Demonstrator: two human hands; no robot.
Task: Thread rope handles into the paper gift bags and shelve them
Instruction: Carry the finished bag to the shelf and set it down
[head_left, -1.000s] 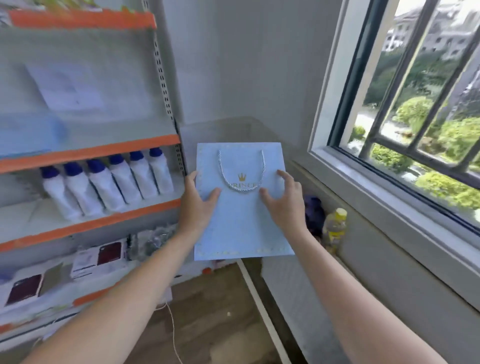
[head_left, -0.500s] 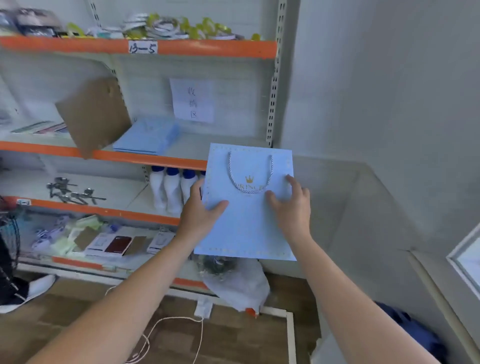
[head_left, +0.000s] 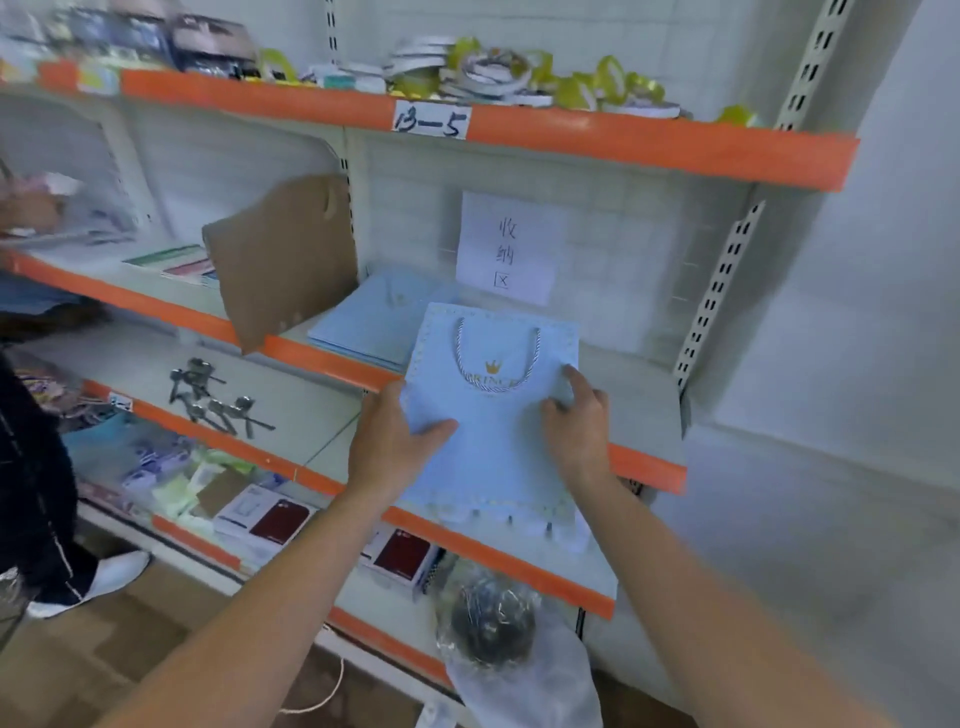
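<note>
Gift bag (head_left: 493, 447), pale blue and flat, held in both hands in front of the middle shelf's orange front edge (head_left: 647, 470).

Its silver rope handle (head_left: 497, 358) loops over a gold crown print near the top. Left hand (head_left: 387, 447) grips the left edge, thumb curled over the face; right hand (head_left: 576, 423) grips the right side, fingers spread on the paper. Behind it, a stack of flat blue bags (head_left: 371, 325) lies on that shelf beside a leaning brown cardboard sheet (head_left: 283, 260), under a white paper sign (head_left: 506, 249). A label (head_left: 432, 120) reading 13-5 marks the shelf above.
</note>
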